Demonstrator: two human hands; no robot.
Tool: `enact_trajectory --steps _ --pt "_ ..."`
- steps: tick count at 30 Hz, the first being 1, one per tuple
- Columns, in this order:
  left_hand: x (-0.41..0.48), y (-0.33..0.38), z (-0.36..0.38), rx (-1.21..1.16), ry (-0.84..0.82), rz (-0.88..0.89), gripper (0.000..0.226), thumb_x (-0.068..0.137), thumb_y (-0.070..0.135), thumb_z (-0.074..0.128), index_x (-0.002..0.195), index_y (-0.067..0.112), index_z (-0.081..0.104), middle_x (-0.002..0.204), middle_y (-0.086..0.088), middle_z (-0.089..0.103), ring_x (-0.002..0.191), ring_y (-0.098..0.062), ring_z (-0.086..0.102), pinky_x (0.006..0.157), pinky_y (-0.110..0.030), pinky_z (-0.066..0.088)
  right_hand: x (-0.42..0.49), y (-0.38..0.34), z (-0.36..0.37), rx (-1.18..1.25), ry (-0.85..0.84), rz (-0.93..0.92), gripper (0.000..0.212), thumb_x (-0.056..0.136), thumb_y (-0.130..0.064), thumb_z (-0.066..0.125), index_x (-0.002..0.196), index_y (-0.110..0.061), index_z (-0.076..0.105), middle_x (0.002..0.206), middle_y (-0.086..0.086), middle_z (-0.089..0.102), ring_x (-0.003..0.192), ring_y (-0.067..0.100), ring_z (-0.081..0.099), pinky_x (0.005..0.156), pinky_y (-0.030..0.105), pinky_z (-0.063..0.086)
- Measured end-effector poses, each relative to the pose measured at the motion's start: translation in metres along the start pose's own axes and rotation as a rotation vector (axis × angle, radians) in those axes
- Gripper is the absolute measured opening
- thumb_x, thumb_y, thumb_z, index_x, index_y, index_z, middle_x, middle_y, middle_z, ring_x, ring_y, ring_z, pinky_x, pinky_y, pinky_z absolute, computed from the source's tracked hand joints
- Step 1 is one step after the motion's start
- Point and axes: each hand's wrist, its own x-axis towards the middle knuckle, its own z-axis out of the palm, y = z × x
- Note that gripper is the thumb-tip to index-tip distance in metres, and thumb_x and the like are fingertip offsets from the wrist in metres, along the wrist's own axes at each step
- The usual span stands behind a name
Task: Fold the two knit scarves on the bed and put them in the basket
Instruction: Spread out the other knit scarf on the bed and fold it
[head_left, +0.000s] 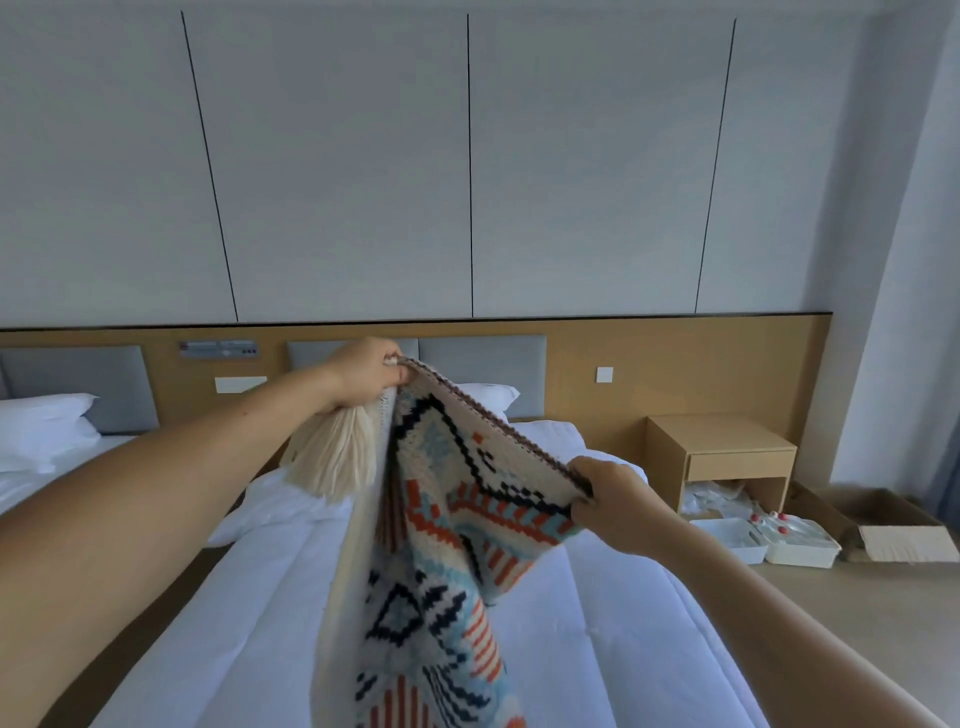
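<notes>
Head view, left hand (363, 374), right hand (613, 501) pinching scarf (441, 545) edge

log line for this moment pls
left hand: grips patterned scarf top edge | right hand: grips same edge | scarf: hangs over bed

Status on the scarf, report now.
Hands: left hand pinches the scarf at its top edge, right hand grips the same edge. It hangs above the bed, not in the basket. Nothing in the way.
</notes>
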Motion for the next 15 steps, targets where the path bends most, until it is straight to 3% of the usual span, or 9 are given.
enact_trajectory --steps 2,4,5,7,9,13,15 --pt "0.001 -0.006 -0.006 0.030 0.030 -0.018 0.020 0.092 0.026 0.066 0.089 0.007 0.062 0.070 -0.003 0.053 0.066 -0.022 0.049 0.058 -0.029 0.032 0.000 -0.003 -0.008 0.179 0.082 -0.020 0.015 0.087 -0.007 0.054 0.099 -0.015 0.058 0.090 0.005 0.066 0.079 0.023 0.060 0.063 0.031 0.050" --pt "0.002 -0.014 -0.013 0.036 0.059 -0.026 0.021 0.093 0.029 0.065 0.087 0.009 0.060 0.073 -0.006 0.055 0.072 -0.024 0.051 0.062 -0.031 0.034 0.002 -0.007 -0.019 0.400 0.178 -0.006 0.015 0.090 -0.006 0.058 0.100 -0.016 0.062 0.088 0.003 0.068 0.073 0.016 0.060 0.058 0.020 0.047" --pt "0.001 -0.019 -0.018 0.043 0.067 -0.027 0.023 0.093 0.031 0.064 0.088 0.009 0.060 0.075 -0.007 0.055 0.072 -0.024 0.051 0.062 -0.031 0.034 0.002 -0.009 -0.027 0.537 0.228 0.004 0.012 0.090 -0.005 0.059 0.097 -0.014 0.064 0.084 0.002 0.068 0.071 0.016 0.061 0.060 0.020 0.049" --pt "-0.002 -0.027 -0.029 0.034 0.029 -0.025 0.029 0.090 0.039 0.066 0.089 0.010 0.061 0.077 -0.009 0.057 0.072 -0.025 0.052 0.062 -0.031 0.033 0.007 -0.010 -0.043 0.871 0.274 0.008 0.009 0.092 -0.001 0.059 0.094 -0.006 0.066 0.082 0.007 0.069 0.079 0.023 0.065 0.074 0.034 0.057" --pt "-0.005 -0.029 -0.039 0.035 -0.029 -0.007 0.033 0.083 0.049 0.067 0.087 0.016 0.063 0.079 -0.010 0.061 0.073 -0.026 0.054 0.064 -0.031 0.034 0.011 -0.008 -0.056 1.111 0.251 -0.018 0.011 0.094 0.000 0.056 0.099 0.000 0.065 0.087 0.016 0.065 0.084 0.030 0.063 0.081 0.045 0.056" --pt "-0.008 -0.026 -0.054 -0.006 -0.102 0.017 0.031 0.085 0.044 0.067 0.092 0.014 0.065 0.093 -0.011 0.066 0.087 -0.024 0.060 0.070 -0.031 0.039 0.017 -0.003 -0.063 1.348 0.126 -0.098 0.026 0.095 -0.004 0.053 0.118 -0.009 0.062 0.092 0.019 0.062 0.081 0.029 0.060 0.071 0.038 0.058" --pt "-0.009 -0.028 -0.055 -0.023 -0.132 0.000 0.032 0.086 0.040 0.068 0.095 0.010 0.066 0.099 -0.016 0.067 0.093 -0.028 0.061 0.073 -0.031 0.040 0.019 0.001 -0.061 1.362 0.067 -0.105 0.025 0.095 -0.005 0.053 0.116 -0.011 0.065 0.092 0.020 0.061 0.081 0.029 0.060 0.071 0.038 0.058"
